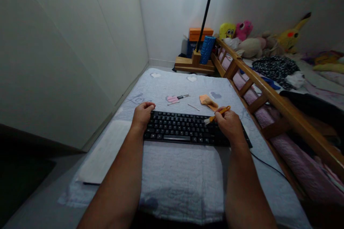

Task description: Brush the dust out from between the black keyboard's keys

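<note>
Gripping a small flat brush with a yellow handle and pale bristles (211, 118) in the right hand (230, 123), right of the frame's centre, with the bristles at the keys of a long black keyboard (172, 123) lying across the middle. Curling the left hand (143, 115) at the keyboard's upper left corner; cannot tell whether gripping it. Facing, just above centre, a slim pink-and-black tool (179, 97) and a crumpled orange cloth (205, 99) on a pale blue quilted cover (185, 171).

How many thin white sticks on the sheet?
2. Left stick: just on the near side of the pink tool. Right stick: left of the orange cloth. More could be hidden under the keyboard.
</note>
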`<control>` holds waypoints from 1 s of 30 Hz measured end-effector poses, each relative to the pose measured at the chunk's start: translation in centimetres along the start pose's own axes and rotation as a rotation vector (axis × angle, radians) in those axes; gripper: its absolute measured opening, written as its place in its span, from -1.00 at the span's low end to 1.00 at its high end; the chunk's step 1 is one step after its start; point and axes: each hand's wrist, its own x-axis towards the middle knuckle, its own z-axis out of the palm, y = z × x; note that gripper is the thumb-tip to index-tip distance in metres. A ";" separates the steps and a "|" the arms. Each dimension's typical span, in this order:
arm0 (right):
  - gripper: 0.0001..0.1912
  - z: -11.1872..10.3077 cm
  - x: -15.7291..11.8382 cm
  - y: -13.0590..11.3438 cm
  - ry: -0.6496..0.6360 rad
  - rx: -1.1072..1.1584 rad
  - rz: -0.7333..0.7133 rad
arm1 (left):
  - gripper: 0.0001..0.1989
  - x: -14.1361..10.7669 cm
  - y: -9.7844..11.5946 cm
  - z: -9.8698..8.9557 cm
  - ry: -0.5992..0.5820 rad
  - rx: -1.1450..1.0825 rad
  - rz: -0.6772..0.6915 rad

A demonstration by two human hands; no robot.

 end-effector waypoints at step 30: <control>-0.75 -1.8 0.1 3.5 0.149 0.126 0.115 | -0.88 0.1 -0.1 0.0 -0.009 0.002 0.006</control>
